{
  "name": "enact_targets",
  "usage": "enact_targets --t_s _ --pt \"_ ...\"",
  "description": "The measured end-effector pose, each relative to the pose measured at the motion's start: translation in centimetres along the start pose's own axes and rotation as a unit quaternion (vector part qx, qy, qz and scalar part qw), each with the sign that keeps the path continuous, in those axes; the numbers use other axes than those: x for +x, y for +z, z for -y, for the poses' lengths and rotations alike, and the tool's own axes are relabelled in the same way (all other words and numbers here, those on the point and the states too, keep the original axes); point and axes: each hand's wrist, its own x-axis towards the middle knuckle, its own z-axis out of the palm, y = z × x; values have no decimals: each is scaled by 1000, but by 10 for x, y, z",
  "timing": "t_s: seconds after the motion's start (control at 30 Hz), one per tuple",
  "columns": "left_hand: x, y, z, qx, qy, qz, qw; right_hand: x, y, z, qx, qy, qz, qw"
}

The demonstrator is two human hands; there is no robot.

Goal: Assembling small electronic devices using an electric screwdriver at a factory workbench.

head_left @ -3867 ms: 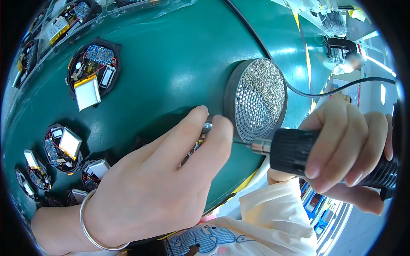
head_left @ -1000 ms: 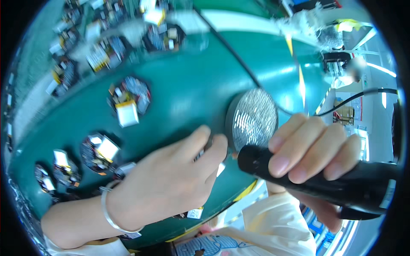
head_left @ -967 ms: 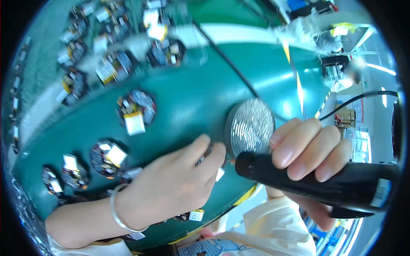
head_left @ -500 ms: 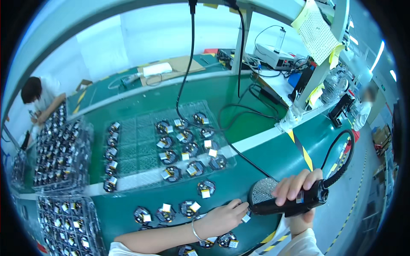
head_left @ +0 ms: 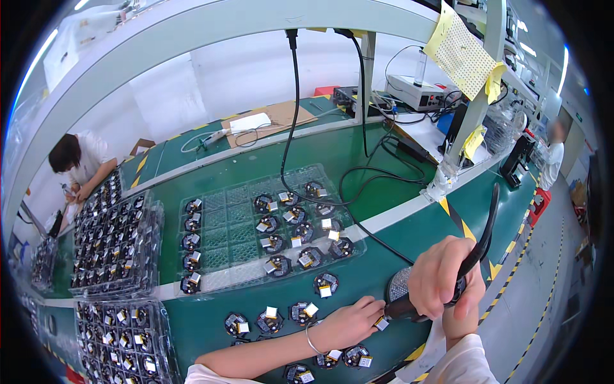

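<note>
Near the table's [head_left: 400, 347] front edge, the left hand [head_left: 348, 325] pinches one circuit unit [head_left: 382, 324]; the right hand [head_left: 446, 276] grips one screwdriver [head_left: 401, 308] beside one dish [head_left: 398, 283].

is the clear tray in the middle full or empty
The tray is partly filled: round circuit assemblies line its left edge and cluster at right, with bare pockets between.

Bare hands [head_left: 442, 276], sleeves [head_left: 464, 366] perhaps cream, silvery bangle [head_left: 311, 340]

The green table [head_left: 419, 233] bears a clear compartment tray [head_left: 224, 223] across its middle, clear tray stacks [head_left: 155, 246] at left, loose round circuit modules [head_left: 269, 322] nearer, and a dark round dish [head_left: 390, 289] at near right.
</note>
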Motion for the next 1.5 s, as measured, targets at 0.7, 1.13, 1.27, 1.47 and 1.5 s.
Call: enact_targets --t_s 0.7,1.13,1.27,1.47,1.5 --pt "49 -140 15 40 -69 -169 982 -3 -3 11 -39 8 18 999" --pt "173 -336 129 23 -170 -457 873 -5 15 20 -91 62 3 994" --pt "175 -339 125 -32 -144 -509 848 -1 10 21 -100 53 -28 993" --pt "181 -332 112 -59 -134 -554 819 -2 0 17 -85 52 -26 995" --pt "175 -334 107 -24 -154 -531 833 -2 0 17 -69 52 -25 996"
